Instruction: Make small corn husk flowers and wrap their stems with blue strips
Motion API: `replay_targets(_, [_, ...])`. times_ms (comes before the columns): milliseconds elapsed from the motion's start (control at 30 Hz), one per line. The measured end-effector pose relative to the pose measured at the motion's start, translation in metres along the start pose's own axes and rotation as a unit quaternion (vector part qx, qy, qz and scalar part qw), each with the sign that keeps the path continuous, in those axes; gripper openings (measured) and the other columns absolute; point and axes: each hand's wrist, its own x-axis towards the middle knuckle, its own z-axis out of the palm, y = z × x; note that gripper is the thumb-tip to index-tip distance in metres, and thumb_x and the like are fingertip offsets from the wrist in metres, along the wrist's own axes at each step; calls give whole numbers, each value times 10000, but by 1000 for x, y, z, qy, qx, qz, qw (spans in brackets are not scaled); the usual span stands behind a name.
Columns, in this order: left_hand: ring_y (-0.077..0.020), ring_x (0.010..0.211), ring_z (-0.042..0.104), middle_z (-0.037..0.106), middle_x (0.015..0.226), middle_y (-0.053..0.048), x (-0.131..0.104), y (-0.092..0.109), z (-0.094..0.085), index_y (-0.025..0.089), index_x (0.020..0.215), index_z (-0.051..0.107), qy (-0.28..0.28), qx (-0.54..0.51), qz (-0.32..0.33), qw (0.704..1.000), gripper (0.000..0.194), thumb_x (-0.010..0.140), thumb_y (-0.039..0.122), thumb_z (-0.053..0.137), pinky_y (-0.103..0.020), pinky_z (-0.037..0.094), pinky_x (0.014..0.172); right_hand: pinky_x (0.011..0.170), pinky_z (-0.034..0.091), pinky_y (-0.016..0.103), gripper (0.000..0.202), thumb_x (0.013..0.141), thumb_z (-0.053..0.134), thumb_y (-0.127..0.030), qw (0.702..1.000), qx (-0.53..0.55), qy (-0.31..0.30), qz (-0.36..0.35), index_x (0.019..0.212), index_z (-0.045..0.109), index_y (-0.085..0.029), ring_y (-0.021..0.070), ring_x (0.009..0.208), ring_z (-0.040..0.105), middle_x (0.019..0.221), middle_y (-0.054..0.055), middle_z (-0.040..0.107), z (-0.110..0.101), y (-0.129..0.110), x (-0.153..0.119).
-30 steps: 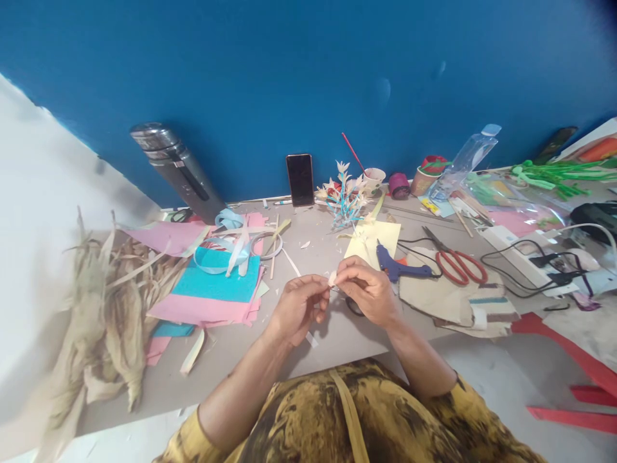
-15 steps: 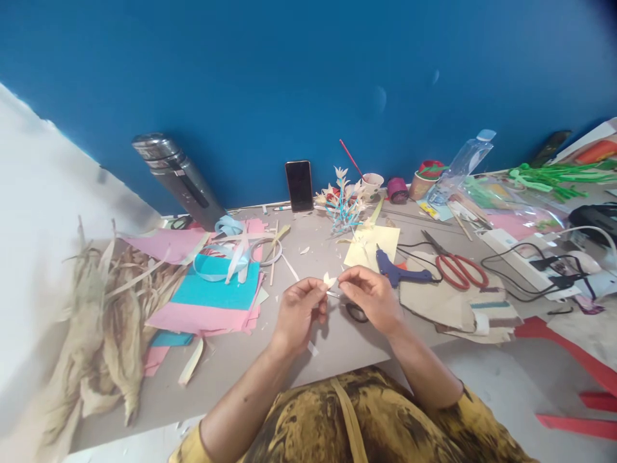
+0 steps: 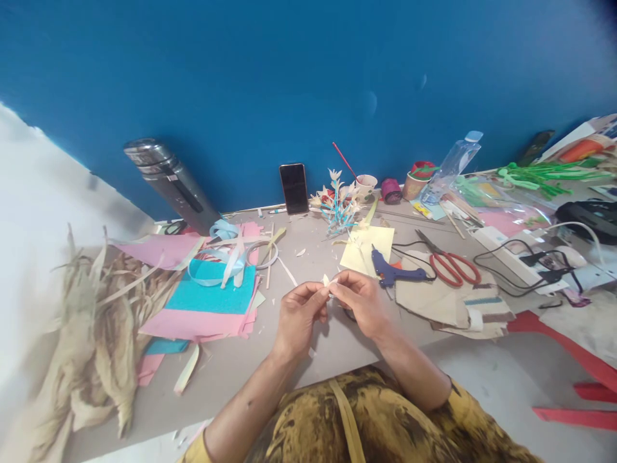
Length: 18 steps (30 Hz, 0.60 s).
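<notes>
Petal [image 3: 326, 280], small and pale, is held up over the bench [image 3: 299, 247] between two hands. By the left hand [image 3: 299, 318] it is pinched between thumb and forefinger, with no gap seen in the grip; by the right hand [image 3: 364, 305], also drawn closed, its other side appears to be nipped. It can be judged very light, thin and easily creased or torn, so it is best taken lightly near its base, the tip left free. Beyond, by the wall [image 3: 216, 96], a red stick [image 3: 344, 161] seems to be stood in a cup [image 3: 367, 187]. Farther right, a pot [image 3: 412, 186] is topped by something red and green. Nothing can be made out inside the clear bottle [image 3: 452, 170]; the flask [image 3: 176, 190] is capped, its contents hidden.
</notes>
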Motion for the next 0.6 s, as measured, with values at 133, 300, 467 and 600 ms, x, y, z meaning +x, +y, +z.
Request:
replay_targets(133, [-69,475,471,559,585,21,1,1,0,141,705,703,0,-8,-17,1000,273,657,368,846,-210,389,468,465,298,219,341,742,795,-483,1000,5,-5,9,722,646,-177,80,504,365,568,-54,484,0,-1,1])
replay_targets(300, [-62,484,456,532,578,35,3,-3,-1,142,692,677,1,-45,-42,998,270,651,344,851,-193,375,451,466,284,225,313,788,743,-485,1000,-7,9,8,751,664,-185,86,495,370,591,-43,517,-7,4,-2])
replay_targets(467, [-58,489,441,530,584,37,8,-8,-7,141,711,654,20,-54,-62,996,271,643,316,850,-175,345,436,534,359,249,321,925,568,-426,975,-221,7,-27,742,686,-190,130,544,491,607,-9,591,-28,11,-7])
replay_targets(600, [-58,483,440,538,586,32,14,-7,-10,138,709,644,22,-53,-73,996,261,656,306,837,-176,338,428,660,391,273,292,956,503,-275,877,-472,2,-87,775,723,-213,179,719,610,767,36,701,-42,11,-5])
